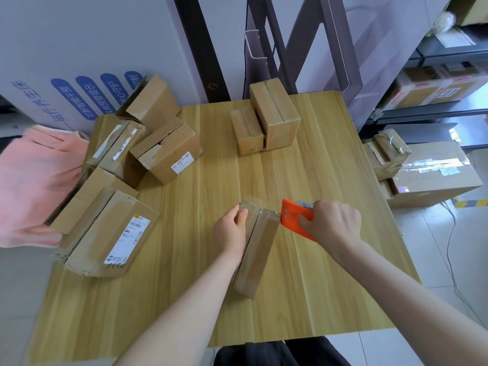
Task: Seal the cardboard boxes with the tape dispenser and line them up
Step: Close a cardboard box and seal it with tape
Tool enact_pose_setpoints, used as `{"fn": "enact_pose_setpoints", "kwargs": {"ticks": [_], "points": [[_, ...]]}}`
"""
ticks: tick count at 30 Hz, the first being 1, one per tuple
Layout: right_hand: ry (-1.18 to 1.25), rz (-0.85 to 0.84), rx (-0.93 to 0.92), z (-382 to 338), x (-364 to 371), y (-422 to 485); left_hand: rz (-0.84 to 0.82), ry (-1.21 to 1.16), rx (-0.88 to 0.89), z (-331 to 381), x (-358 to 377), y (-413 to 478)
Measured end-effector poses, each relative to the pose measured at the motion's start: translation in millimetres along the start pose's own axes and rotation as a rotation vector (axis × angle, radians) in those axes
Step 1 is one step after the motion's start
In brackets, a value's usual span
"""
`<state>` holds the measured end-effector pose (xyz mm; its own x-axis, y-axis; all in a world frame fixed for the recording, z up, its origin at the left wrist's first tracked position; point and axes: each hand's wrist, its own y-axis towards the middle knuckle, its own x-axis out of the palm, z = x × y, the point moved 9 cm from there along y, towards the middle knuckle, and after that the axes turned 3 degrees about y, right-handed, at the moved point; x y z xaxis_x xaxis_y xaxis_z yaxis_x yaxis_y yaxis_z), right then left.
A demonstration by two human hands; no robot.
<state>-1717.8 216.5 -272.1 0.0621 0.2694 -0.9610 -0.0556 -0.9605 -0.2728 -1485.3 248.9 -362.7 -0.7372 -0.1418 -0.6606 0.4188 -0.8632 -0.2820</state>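
Both hands point(229, 228) on box point(253, 249) w/ dispenser point(293, 217)

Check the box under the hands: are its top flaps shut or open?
Shut. The box has flaps lying flat, meeting along the centre seam, with glossy tape at the far end beside the orange tape dispenser.

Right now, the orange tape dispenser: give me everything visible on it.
The tape dispenser has a flat, bright orange body that looks like plastic, with a grey metal-looking part at its top edge near the knuckles. The right hand grips it, covering much of it, so the tape roll is hidden. It is tilted, its front edge pressed against the far end of the narrow cardboard box, where shiny clear tape wraps over. The left hand steadies that box on the wooden table.
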Motion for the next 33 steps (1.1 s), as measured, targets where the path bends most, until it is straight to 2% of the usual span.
{"fn": "enact_pose_setpoints", "kwargs": {"ticks": [7,11,15,20,22,24,27,29,31,33], "points": [[0.028,0.015,0.034,0.6,-2.6,6.8,0.043,-0.109,-0.091,-3.1,-0.6,-6.5],[0.057,-0.072,0.051,-6.9,28.5,12.0,0.056,-0.157,-0.130,-6.2,1.6,-7.1],[0.187,-0.088,0.186,20.5,55.0,8.1,0.092,-0.299,-0.222,-18.3,8.3,-9.8],[0.437,0.121,0.279,44.0,21.4,0.8,0.210,-0.610,-0.501,-28.7,28.4,-35.9],[0.665,0.194,0.297,43.4,2.6,-4.5,0.266,-0.739,-0.610,-29.5,39.0,-48.7],[0.944,0.244,0.320,40.0,-6.4,-12.3,0.299,-0.809,-0.638,-26.8,44.5,-55.6],[1.221,0.185,0.421,29.2,14.3,-27.2,0.269,-0.784,-0.606,-24.9,40.4,-59.0],[1.319,0.143,0.502,24.6,34.4,-36.6,0.262,-0.663,-0.502,-22.2,23.5,-55.5],[1.388,0.138,0.549,22.8,44.5,-41.9,0.275,-0.344,-0.223,-6.5,-1.1,-44.2],[1.418,0.135,0.561,21.5,47.2,-43.3,0.286,0.014,0.178,23.6,-14.1,-38.5]]}}
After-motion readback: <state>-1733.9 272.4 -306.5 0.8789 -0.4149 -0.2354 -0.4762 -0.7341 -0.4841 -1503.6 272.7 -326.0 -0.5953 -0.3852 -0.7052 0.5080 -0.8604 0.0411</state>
